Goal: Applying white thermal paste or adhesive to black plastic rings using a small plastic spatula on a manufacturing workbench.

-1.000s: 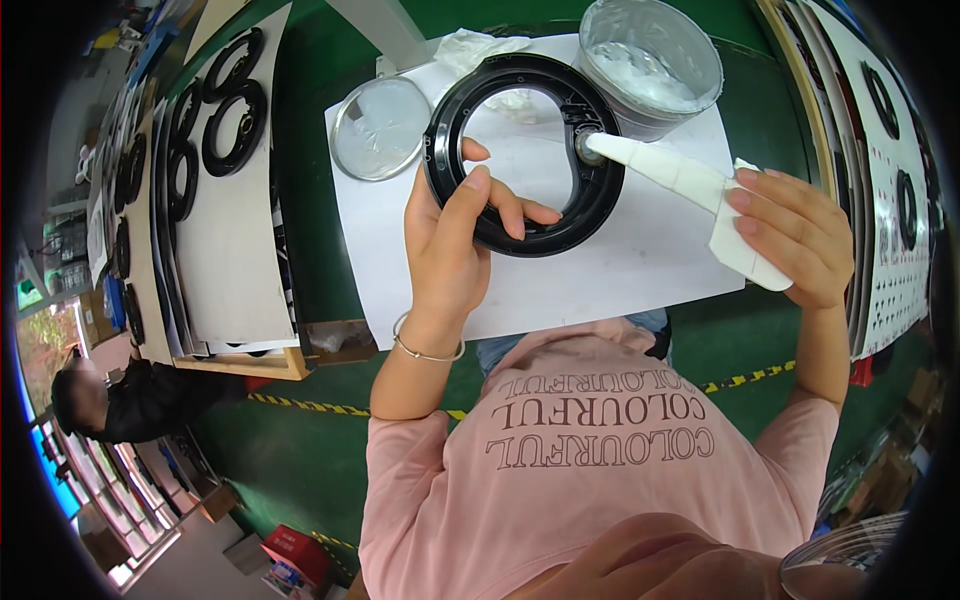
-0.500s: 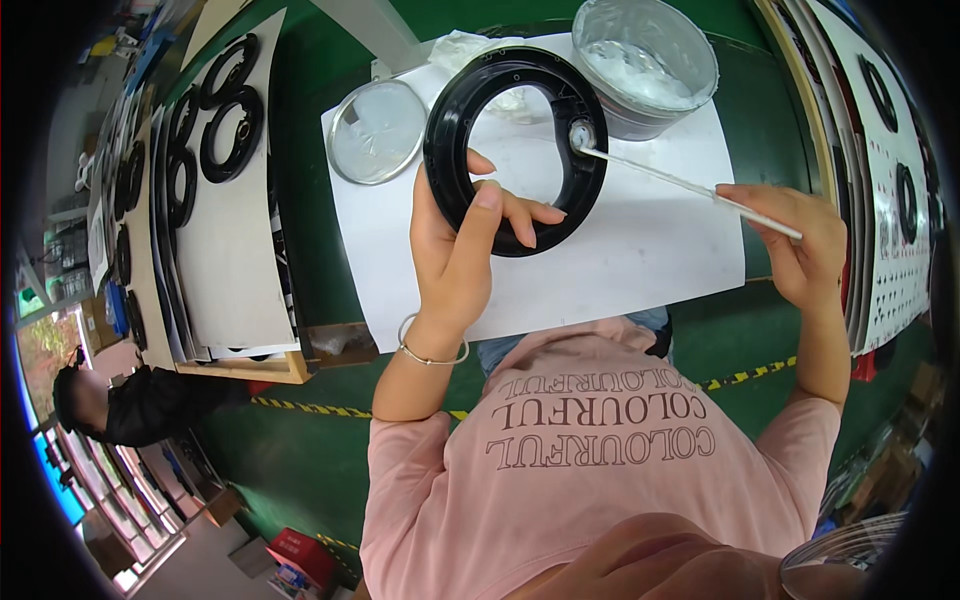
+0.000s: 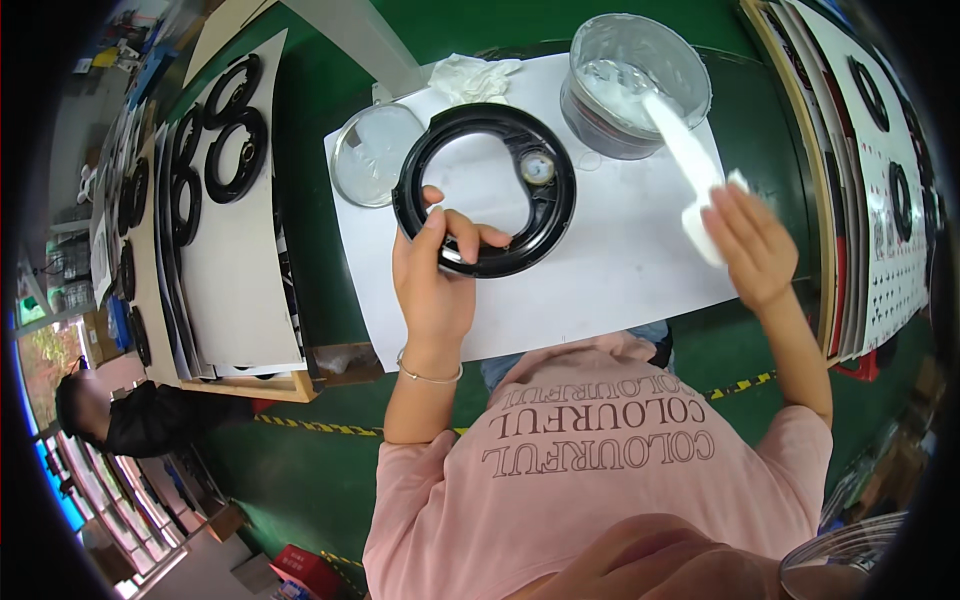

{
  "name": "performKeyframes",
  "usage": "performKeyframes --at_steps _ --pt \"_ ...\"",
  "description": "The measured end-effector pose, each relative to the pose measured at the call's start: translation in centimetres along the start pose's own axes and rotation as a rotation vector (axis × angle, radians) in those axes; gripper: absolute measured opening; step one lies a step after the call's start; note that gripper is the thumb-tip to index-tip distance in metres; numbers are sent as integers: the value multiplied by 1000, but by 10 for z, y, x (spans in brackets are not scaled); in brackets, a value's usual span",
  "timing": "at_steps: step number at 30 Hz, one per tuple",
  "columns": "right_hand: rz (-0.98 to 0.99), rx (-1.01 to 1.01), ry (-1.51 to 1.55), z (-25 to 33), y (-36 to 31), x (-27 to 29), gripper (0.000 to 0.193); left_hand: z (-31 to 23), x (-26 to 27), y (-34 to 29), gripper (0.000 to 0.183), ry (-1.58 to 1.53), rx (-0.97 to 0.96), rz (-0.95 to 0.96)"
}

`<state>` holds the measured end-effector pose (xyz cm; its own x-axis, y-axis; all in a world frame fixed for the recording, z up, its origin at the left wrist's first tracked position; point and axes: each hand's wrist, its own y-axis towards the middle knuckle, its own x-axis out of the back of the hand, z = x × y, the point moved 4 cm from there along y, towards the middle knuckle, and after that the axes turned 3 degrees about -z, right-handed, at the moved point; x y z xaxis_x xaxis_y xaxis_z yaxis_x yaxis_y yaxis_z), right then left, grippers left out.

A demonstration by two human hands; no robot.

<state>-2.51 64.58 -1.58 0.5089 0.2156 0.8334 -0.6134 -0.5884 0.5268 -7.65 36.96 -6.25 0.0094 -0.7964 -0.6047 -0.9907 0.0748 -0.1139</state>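
- While the left hand (image 3: 433, 285) curls round the lower left of a glossy black plastic ring-shaped housing (image 3: 556, 205), gripping its rim, fingertips show inside the central opening.
- This one housing is over the white paper sheet (image 3: 600, 250), its open face turned up; being round, it has no clear long axis, but its thicker side, with one small pale round insert (image 3: 537, 168), points right. Whether it touches the sheet, I cannot tell.
- The right hand (image 3: 755, 245), slightly blurred, is closed on the broad end of one flat white spatula (image 3: 690, 160).
- The spatula's long axis slants up and leftward, away from the person, its narrow end within the mouth of one translucent round plastic tub (image 3: 600, 128). Contact with the white paste (image 3: 618, 85) there is unclear.
- One shallow translucent round lid (image 3: 372, 152) lies left of the housing, which partly overlaps it in view; one crumpled white tissue (image 3: 475, 78) is behind.
- Two black rings show on the nearest left-hand pale board (image 3: 250, 270), two on the nearest right-hand white board (image 3: 890, 285).
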Motion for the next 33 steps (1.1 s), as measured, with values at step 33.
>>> performKeyframes --at_steps 33 --pt "-303 -658 584 12 37 21 19 -6 -27 -27 22 462 -332 155"
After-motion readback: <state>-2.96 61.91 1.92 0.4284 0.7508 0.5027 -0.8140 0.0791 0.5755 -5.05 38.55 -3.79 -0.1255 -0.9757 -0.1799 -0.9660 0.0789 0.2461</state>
